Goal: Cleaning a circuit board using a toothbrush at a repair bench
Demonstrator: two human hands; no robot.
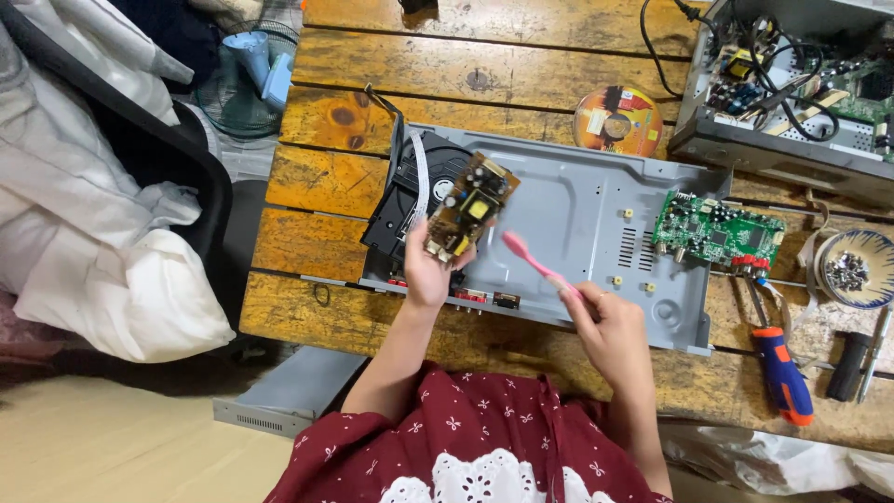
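Observation:
My left hand (426, 270) holds up a small brown circuit board (471, 205) with a yellow part and dark capacitors, tilted over the grey metal player chassis (577, 210). My right hand (605, 321) grips a pink toothbrush (535, 263); its head points up-left, close to the board's lower right edge but apart from it. A black disc drive (405, 200) with a white ribbon cable sits in the chassis' left end, behind the board.
A green circuit board (717, 231) lies at the chassis' right end. An orange-and-blue screwdriver (780, 368), a bowl of screws (852, 270), a disc (616, 119), another opened device (792, 84) and a grey cover (289, 396) by the table's edge surround it.

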